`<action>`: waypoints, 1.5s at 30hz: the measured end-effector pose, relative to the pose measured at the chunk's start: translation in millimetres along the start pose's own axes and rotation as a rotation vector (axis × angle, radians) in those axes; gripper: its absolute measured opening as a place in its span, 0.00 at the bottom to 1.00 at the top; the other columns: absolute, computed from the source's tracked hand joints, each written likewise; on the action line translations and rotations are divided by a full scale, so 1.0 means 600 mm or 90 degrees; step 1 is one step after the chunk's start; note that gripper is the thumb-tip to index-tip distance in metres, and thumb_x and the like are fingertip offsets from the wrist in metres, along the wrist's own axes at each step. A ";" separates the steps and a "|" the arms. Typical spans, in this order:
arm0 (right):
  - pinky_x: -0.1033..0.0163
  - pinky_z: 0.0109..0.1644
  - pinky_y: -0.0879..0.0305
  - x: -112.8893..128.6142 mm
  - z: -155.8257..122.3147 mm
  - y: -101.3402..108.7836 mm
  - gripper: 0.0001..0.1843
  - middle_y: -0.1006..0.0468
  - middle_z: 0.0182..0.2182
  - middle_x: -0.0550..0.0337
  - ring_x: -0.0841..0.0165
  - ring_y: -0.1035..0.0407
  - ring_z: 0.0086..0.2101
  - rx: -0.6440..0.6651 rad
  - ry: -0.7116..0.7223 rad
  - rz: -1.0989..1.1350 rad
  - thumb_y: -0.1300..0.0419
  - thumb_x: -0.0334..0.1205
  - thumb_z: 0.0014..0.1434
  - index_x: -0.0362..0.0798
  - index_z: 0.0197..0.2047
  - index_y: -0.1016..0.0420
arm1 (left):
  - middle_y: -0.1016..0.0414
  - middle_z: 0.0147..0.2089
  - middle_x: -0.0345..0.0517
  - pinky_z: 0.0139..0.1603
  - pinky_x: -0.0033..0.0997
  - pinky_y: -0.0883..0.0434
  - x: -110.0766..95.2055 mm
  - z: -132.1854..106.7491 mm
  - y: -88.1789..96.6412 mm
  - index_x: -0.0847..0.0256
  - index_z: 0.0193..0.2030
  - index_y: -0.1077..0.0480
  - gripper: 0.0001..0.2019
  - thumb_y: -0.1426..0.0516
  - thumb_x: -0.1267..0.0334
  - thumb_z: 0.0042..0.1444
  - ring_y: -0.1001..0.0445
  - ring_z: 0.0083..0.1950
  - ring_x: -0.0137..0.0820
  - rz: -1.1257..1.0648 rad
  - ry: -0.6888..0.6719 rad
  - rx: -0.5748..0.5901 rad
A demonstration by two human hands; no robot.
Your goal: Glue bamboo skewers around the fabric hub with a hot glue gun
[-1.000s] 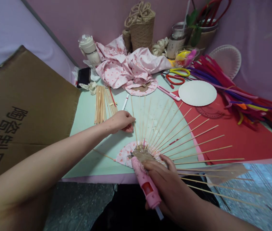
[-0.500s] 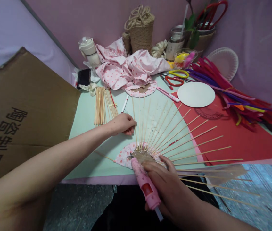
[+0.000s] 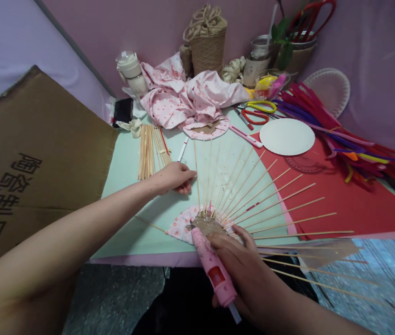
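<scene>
My right hand (image 3: 239, 258) is wrapped round a pink hot glue gun (image 3: 214, 270), a clear glue stick poking from its back end. The gun's nozzle rests over the brown middle of a half-round base (image 3: 179, 225) covered in pink flowered fabric. Thin wooden sticks (image 3: 267, 200) fan out from this base, upward and to the right, with one lone stick (image 3: 150, 223) at the left. My left hand (image 3: 176, 177) hovers over the table beside the leftmost upright stick (image 3: 197, 174). One digit reaches out to that stick, the others loosely curled, and nothing shows in its grasp.
Loose wooden sticks (image 3: 145, 151) and a marker (image 3: 182, 150) lie beyond my left hand. Crumpled pink fabric (image 3: 197, 95), scissors (image 3: 256, 116), a pink cutter (image 3: 246, 136), a white disc (image 3: 287, 136) and pipe cleaners (image 3: 333, 135) lie behind. A cardboard box (image 3: 43, 153) stands left.
My left hand has drawn slightly up and left, its fingers loosened from the leftmost upright stick. The glue gun stays nearly in place. The view has shifted a little.
</scene>
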State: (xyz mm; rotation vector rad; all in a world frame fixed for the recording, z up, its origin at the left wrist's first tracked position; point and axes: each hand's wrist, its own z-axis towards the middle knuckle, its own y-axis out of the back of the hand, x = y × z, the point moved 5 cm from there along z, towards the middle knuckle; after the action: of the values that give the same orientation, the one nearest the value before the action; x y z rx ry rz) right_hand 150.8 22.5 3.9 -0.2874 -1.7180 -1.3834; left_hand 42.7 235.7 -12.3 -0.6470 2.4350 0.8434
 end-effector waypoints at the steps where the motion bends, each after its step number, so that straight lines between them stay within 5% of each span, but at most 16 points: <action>1: 0.36 0.68 0.60 0.001 0.000 0.000 0.32 0.35 0.65 0.40 0.52 0.43 0.65 0.011 0.001 -0.007 0.40 0.39 0.57 0.42 0.64 0.38 | 0.28 0.21 0.43 0.23 0.27 0.35 0.001 -0.002 0.005 0.60 0.27 0.33 0.11 0.45 0.61 0.60 0.30 0.21 0.27 -0.004 -0.001 -0.002; 6: 0.36 0.68 0.61 0.000 -0.002 -0.003 0.27 0.30 0.62 0.42 0.50 0.39 0.63 0.009 0.012 -0.005 0.38 0.46 0.57 0.45 0.58 0.30 | 0.27 0.23 0.43 0.24 0.26 0.37 0.003 -0.019 0.047 0.59 0.28 0.32 0.09 0.43 0.61 0.58 0.30 0.23 0.27 0.011 -0.009 -0.030; 14: 0.39 0.69 0.65 -0.007 -0.005 -0.015 0.27 0.30 0.62 0.43 0.51 0.40 0.63 -0.010 0.025 -0.004 0.38 0.44 0.56 0.45 0.57 0.32 | 0.23 0.28 0.44 0.25 0.26 0.34 0.017 -0.030 0.161 0.59 0.32 0.31 0.09 0.39 0.57 0.54 0.26 0.25 0.29 0.050 -0.021 -0.123; 20: 0.37 0.67 0.58 -0.021 -0.010 -0.030 0.25 0.26 0.58 0.48 0.48 0.37 0.61 -0.030 0.029 -0.045 0.36 0.44 0.52 0.50 0.54 0.29 | 0.22 0.31 0.46 0.33 0.28 0.29 0.034 -0.036 0.247 0.60 0.31 0.29 0.09 0.36 0.58 0.49 0.23 0.31 0.31 0.162 -0.034 -0.250; 24: 0.39 0.65 0.56 -0.030 -0.011 -0.041 0.26 0.23 0.56 0.50 0.48 0.34 0.59 -0.070 0.044 -0.072 0.36 0.44 0.50 0.52 0.54 0.30 | 0.24 0.27 0.44 0.32 0.29 0.32 0.044 -0.034 0.279 0.60 0.28 0.26 0.06 0.37 0.60 0.46 0.27 0.29 0.31 0.273 -0.063 -0.332; 32: 0.39 0.56 0.45 -0.014 0.001 -0.026 0.50 0.20 0.53 0.44 0.45 0.27 0.52 -0.114 0.081 -0.150 0.36 0.46 0.51 0.48 0.71 0.55 | 0.23 0.31 0.44 0.37 0.29 0.36 0.047 0.003 0.225 0.57 0.26 0.24 0.02 0.38 0.62 0.44 0.27 0.35 0.34 0.398 -0.142 -0.309; 38: 0.41 0.62 0.47 -0.032 -0.002 -0.039 0.41 0.23 0.57 0.47 0.48 0.28 0.54 -0.106 0.055 -0.113 0.35 0.50 0.52 0.51 0.66 0.42 | 0.25 0.30 0.49 0.37 0.31 0.36 0.045 0.023 0.201 0.60 0.28 0.25 0.06 0.43 0.62 0.50 0.28 0.34 0.37 0.480 -0.174 -0.336; 45: 0.42 0.62 0.47 -0.025 -0.001 -0.030 0.52 0.30 0.63 0.45 0.50 0.35 0.61 -0.106 0.046 -0.150 0.35 0.47 0.52 0.50 0.73 0.59 | 0.26 0.45 0.50 0.49 0.33 0.34 0.024 0.033 0.182 0.61 0.42 0.26 0.11 0.48 0.67 0.56 0.29 0.47 0.38 0.613 -0.337 -0.258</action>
State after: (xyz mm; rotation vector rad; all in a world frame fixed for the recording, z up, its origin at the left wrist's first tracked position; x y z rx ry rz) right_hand 148.3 20.7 -19.2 -0.1269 -1.6195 -1.6925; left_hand -24.6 321.1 13.3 0.6540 2.0011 1.6307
